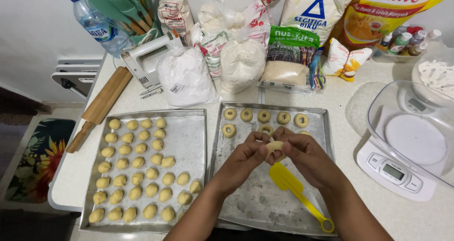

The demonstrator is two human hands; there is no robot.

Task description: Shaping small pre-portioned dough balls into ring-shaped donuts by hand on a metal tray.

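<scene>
My left hand [244, 157] and my right hand [302, 152] meet above the right metal tray [265, 208], pinching one pale dough piece [274, 148] between the fingertips of both. Several ring-shaped dough pieces [264, 116] lie in rows along that tray's far edge. A yellow plastic spatula [295, 188] lies on the tray just below my right hand. The left metal tray [189, 132] holds several rows of small oval dough balls [137, 177].
A wooden rolling pin [100, 107] lies left of the trays, near a hand mixer [147, 61] and a water bottle [97, 23]. Bags of flour and sugar [241, 61] line the back. A kitchen scale with a clear bowl [411, 137] stands at the right.
</scene>
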